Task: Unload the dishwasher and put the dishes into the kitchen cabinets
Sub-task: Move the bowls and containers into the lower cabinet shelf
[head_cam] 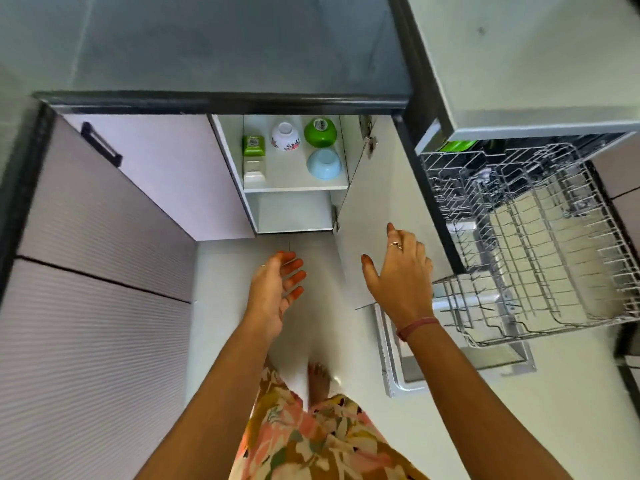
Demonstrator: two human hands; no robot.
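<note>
Both hands are empty. The left hand (277, 289) hangs palm-inward over the pale floor with its fingers spread loosely apart, holding nothing. The right hand (398, 265), wearing a ring, has straight, parted fingers at the open white cabinet door (367, 188); whether they actually touch the panel or hover just off it I cannot tell. Its position suggests the door is about to be swung, probably shut, though that is only a reading.

The dishes are already stored: on the upper shelf of the open white lower cabinet (294, 187), far from the person, sit an upturned white bowl with a red floral pattern (285, 136), an upturned glossy green bowl (320, 132) to its right, and an upturned pale blue bowl (324, 164) just nearer than the green one. At the shelf's left stand a small green square container (254, 145) and a small white square container (254, 172) in front of it. Placing bowls mouth-down likely keeps dust out.

To the right, the silver wire dishwasher rack (540, 237) is pulled out over the lowered door and looks empty; a green item (457, 145) shows deep inside, so unloading may not be quite finished.
</note>
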